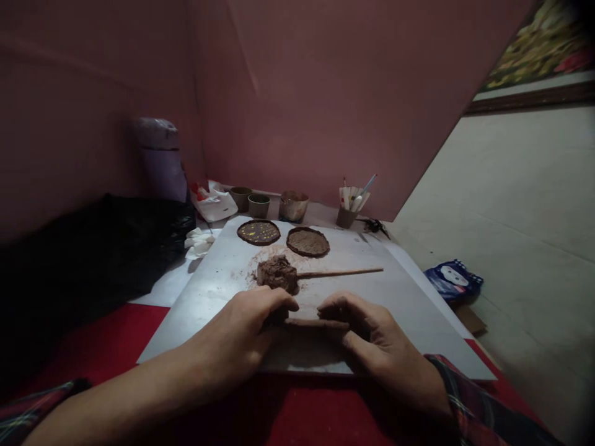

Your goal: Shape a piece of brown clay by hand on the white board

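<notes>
A thin brown clay coil [317,324] spans the gap between my two hands, near the front edge of the white board [400,310]. My left hand [253,322] curls its fingers and thumb about the coil's left end. Around the right end, the fingers and thumb of my right hand [372,331] are bent in the same way. Both ends are partly hidden by the hands. Just beyond lies a rough lump of brown clay [277,272], touching a thin wooden stick [341,272] that points right. Clay smears surround the lump.
Two round clay discs with raised rims, one yellow-dotted [258,232] and one plain [307,241], lie behind the lump. Farther back stand small pots [259,205], a stained bowl [294,206] and a cup of tools [348,215]. A black plastic bag [102,241] is at left.
</notes>
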Tool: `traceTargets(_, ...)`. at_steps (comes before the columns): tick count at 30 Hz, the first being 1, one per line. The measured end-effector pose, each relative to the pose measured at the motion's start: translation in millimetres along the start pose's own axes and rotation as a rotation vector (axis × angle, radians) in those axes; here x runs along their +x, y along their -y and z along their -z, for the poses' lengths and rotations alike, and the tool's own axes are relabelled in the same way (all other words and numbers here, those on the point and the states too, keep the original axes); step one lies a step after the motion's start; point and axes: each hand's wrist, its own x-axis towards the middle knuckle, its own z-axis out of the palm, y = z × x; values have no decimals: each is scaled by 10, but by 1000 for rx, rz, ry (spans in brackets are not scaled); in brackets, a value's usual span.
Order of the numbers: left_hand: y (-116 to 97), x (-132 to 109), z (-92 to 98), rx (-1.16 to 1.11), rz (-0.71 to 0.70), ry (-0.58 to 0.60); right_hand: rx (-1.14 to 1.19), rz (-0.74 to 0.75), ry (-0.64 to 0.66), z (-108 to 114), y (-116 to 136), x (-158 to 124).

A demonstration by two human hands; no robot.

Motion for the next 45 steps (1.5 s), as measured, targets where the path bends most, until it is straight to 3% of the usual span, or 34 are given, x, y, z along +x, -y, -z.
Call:
traceTargets(9,4,10,-36,58,-49,-95,-4,33,-22,-6,-10,-10)
traceTargets(15,-37,34,24,16,44,-3,-19,15,22,2,15,-6)
traceTargets(26,44,44,-73,95,-57,-11,120,-65,39,-10,-11,-6)
traceTargets(34,-47,52,79,-52,127,58,73,-51,67,9,-2,-1)
traceTargets(45,-39,92,55,-109,137,9,55,-33,62,-2,-19,12)
